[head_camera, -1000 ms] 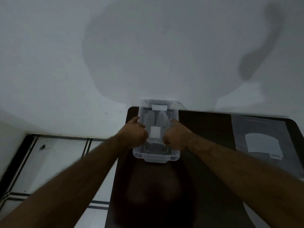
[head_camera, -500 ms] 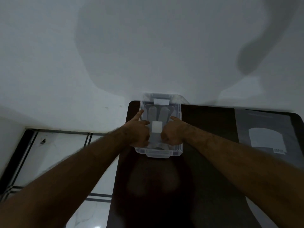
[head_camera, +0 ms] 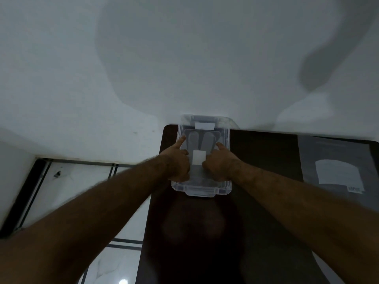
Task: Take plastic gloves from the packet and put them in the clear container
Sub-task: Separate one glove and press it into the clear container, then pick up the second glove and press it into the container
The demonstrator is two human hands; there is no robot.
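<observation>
Dark and glossy, the surface (head_camera: 194, 242) runs away from the camera, with a pale tiled floor (head_camera: 67, 181) showing beyond its left edge. Two bare forearms reach forward over it from the near corners and meet at a clear plastic box (head_camera: 202, 190), which stands on the far left part of the surface with its short end toward the viewer. A grey packet (head_camera: 196, 174) lies flat in the box, filling most of its length, with a white label (head_camera: 199, 157) at its middle and two paler long shapes showing toward its far end. The left hand (head_camera: 178, 167) holds the packet at its left edge and the right hand (head_camera: 219, 167) at its right edge. Each has its thumb turned inward on top, its lower fingers curled at the edge, and its index finger stretched forward along the packet's side. How far the curled fingers reach under the packet cannot be told. Well apart to the right, a flat grey package (head_camera: 336, 171) with a white shape on it lies on the same surface. At the box's far end sits a white tab (head_camera: 204, 126), and just behind it a clear piece of plastic (head_camera: 229, 121) leans at the foot of the white wall (head_camera: 184, 58), across which broad soft shadows fall.
</observation>
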